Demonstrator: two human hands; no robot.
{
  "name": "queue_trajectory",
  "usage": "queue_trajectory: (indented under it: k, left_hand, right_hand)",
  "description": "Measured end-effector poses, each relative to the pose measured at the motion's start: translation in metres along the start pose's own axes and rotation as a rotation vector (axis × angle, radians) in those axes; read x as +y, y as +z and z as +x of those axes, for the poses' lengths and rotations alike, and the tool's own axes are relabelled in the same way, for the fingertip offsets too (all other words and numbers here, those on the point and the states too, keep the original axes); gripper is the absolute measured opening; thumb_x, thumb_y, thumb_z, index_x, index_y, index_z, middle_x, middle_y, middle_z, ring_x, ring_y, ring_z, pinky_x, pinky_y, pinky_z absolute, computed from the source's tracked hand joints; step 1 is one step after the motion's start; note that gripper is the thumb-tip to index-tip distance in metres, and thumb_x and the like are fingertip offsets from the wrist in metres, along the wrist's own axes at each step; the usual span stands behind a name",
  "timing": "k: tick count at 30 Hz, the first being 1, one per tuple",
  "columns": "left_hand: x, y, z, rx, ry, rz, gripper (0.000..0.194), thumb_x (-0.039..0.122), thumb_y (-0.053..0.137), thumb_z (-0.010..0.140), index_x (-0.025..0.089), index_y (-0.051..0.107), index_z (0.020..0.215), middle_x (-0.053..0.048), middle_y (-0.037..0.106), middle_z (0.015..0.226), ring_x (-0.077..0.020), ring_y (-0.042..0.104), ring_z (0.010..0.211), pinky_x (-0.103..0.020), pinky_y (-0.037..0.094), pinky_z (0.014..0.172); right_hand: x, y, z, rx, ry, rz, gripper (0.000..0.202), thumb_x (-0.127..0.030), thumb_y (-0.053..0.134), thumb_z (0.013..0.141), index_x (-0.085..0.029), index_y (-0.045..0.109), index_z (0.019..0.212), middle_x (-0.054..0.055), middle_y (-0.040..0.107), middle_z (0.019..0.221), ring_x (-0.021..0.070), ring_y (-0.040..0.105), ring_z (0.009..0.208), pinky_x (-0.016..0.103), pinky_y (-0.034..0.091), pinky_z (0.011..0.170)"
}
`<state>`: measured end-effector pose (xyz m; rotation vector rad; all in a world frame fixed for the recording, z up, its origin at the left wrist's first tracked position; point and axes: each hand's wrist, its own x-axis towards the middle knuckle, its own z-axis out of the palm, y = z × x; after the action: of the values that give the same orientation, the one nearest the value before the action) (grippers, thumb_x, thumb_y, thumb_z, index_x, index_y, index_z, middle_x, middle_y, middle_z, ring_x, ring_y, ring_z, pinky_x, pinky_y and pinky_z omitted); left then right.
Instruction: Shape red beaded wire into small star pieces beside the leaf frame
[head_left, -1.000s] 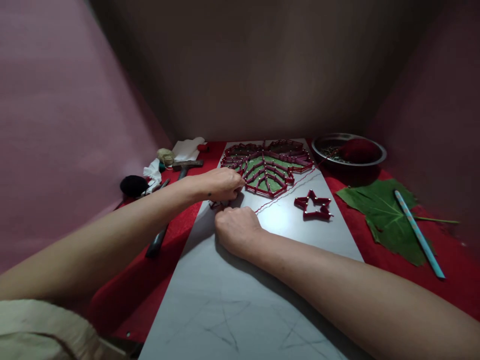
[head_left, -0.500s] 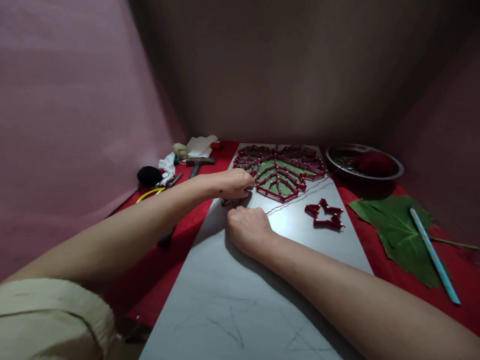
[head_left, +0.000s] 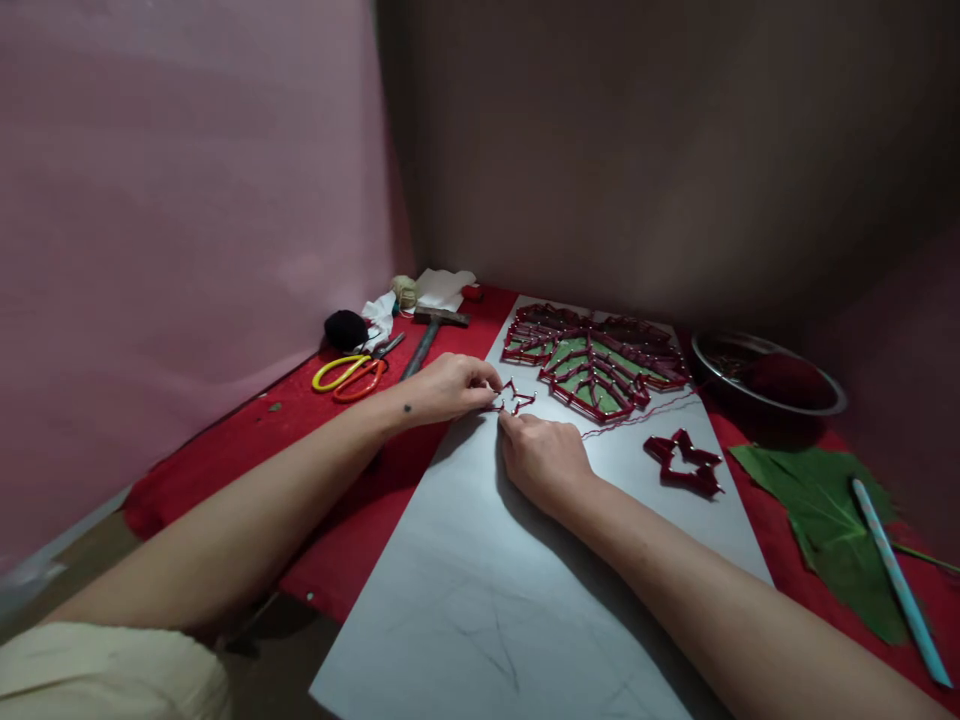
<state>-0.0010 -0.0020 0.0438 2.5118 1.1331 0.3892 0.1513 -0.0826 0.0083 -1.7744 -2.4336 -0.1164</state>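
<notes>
From the middle of the view, the long white board (head_left: 420, 600) runs down to six o'clock, with the big leaf picture (head_left: 592, 365) at three. Both hands have just uncurled a bit, so the spot between them shows, which seems to suit small, careful finger work. The right hand (head_left: 551, 460), at five, is mostly curled; the left hand (head_left: 448, 385), at eight, is narrow, thumb and finger close together. Whether either pinches anything, nobody can tell. The thick red star (head_left: 688, 478) sits at four. The small star (head_left: 516, 401) is by both hands' fingertips, between four and five. Red thread (head_left: 639, 414) trails past the right hand.
</notes>
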Motion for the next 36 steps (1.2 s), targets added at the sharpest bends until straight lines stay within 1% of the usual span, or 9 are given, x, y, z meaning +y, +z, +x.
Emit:
queue_trajectory:
  k: [3, 6, 10, 13, 17, 21, 27, 30, 36]
  left_hand:
    - [0.000, 0.014, 0.000, 0.066, 0.031, 0.056, 0.020, 0.025, 0.055, 0.077, 0.019, 0.069, 0.090, -0.003, 0.063, 0.085, -0.0131, 0.057, 0.077, -0.022, 0.041, 0.069]
    - [-0.001, 0.026, -0.002, 0.108, 0.022, 0.120, 0.022, 0.024, 0.051, 0.079, 0.020, 0.069, 0.093, -0.005, 0.063, 0.089, -0.0160, 0.058, 0.083, -0.026, 0.042, 0.075]
    - [-0.001, 0.035, -0.003, 0.147, 0.003, 0.174, 0.023, 0.025, 0.049, 0.081, 0.022, 0.069, 0.093, -0.004, 0.064, 0.088, -0.0182, 0.059, 0.085, -0.028, 0.043, 0.076]
    - [0.000, 0.036, -0.001, 0.139, -0.016, 0.181, 0.022, 0.027, 0.050, 0.082, 0.022, 0.069, 0.089, -0.004, 0.065, 0.085, -0.0184, 0.059, 0.082, -0.028, 0.043, 0.073]
    - [0.001, 0.036, 0.001, 0.147, -0.060, 0.102, 0.019, 0.030, 0.054, 0.080, 0.023, 0.069, 0.087, -0.003, 0.067, 0.083, -0.0179, 0.060, 0.081, -0.027, 0.042, 0.072]
    - [0.001, 0.038, 0.002, 0.173, -0.067, 0.069, 0.018, 0.032, 0.054, 0.080, 0.023, 0.069, 0.085, -0.003, 0.064, 0.081, -0.0171, 0.058, 0.081, -0.026, 0.041, 0.070]
    - [-0.004, 0.042, 0.003, 0.199, -0.065, 0.076, 0.018, 0.035, 0.058, 0.078, 0.024, 0.069, 0.084, -0.002, 0.061, 0.079, -0.0157, 0.056, 0.075, -0.025, 0.037, 0.063]
    - [-0.007, 0.044, 0.004, 0.214, -0.052, 0.068, 0.017, 0.035, 0.059, 0.076, 0.025, 0.070, 0.084, -0.002, 0.061, 0.077, -0.0152, 0.055, 0.074, -0.024, 0.036, 0.062]
    - [-0.004, 0.044, 0.005, 0.213, -0.083, 0.057, 0.016, 0.034, 0.059, 0.075, 0.024, 0.070, 0.082, -0.002, 0.062, 0.078, -0.0163, 0.056, 0.075, -0.025, 0.037, 0.063]
  right_hand:
    - [-0.001, 0.002, -0.001, 0.009, -0.001, -0.017, 0.030, -0.020, 0.033, 0.087, -0.017, 0.062, 0.093, 0.008, 0.068, 0.085, 0.0188, 0.062, 0.069, 0.029, 0.030, 0.052]
    - [0.000, 0.005, -0.001, 0.054, 0.040, 0.003, 0.027, -0.021, 0.036, 0.085, -0.018, 0.063, 0.087, 0.006, 0.069, 0.084, 0.0179, 0.061, 0.068, 0.029, 0.028, 0.052]
    - [0.006, 0.006, 0.002, 0.130, 0.109, 0.092, 0.025, -0.024, 0.042, 0.082, -0.023, 0.067, 0.086, 0.002, 0.070, 0.081, 0.0167, 0.061, 0.068, 0.028, 0.030, 0.055]
    - [0.014, 0.004, 0.004, 0.146, 0.108, 0.167, 0.023, -0.024, 0.047, 0.078, -0.026, 0.070, 0.082, 0.001, 0.071, 0.079, 0.0162, 0.061, 0.069, 0.027, 0.032, 0.057]
    - [0.024, -0.001, 0.008, 0.142, 0.097, 0.250, 0.021, -0.023, 0.051, 0.071, -0.027, 0.071, 0.078, 0.000, 0.070, 0.072, 0.0154, 0.059, 0.066, 0.026, 0.034, 0.058]
    - [0.029, -0.002, 0.011, 0.127, 0.157, 0.328, 0.019, -0.020, 0.051, 0.069, -0.024, 0.069, 0.072, 0.000, 0.067, 0.063, 0.0140, 0.057, 0.060, 0.025, 0.035, 0.058]
    - [0.032, 0.000, 0.014, 0.109, 0.203, 0.393, 0.019, -0.020, 0.051, 0.068, -0.023, 0.070, 0.070, 0.001, 0.067, 0.064, 0.0150, 0.058, 0.063, 0.026, 0.038, 0.062]
    - [0.033, 0.001, 0.015, 0.101, 0.219, 0.416, 0.020, -0.020, 0.051, 0.068, -0.024, 0.070, 0.071, 0.001, 0.067, 0.064, 0.0149, 0.058, 0.064, 0.026, 0.038, 0.063]
    - [0.032, 0.001, 0.017, 0.119, 0.287, 0.366, 0.016, -0.022, 0.052, 0.070, -0.022, 0.069, 0.069, 0.002, 0.067, 0.064, 0.0155, 0.058, 0.065, 0.026, 0.037, 0.062]
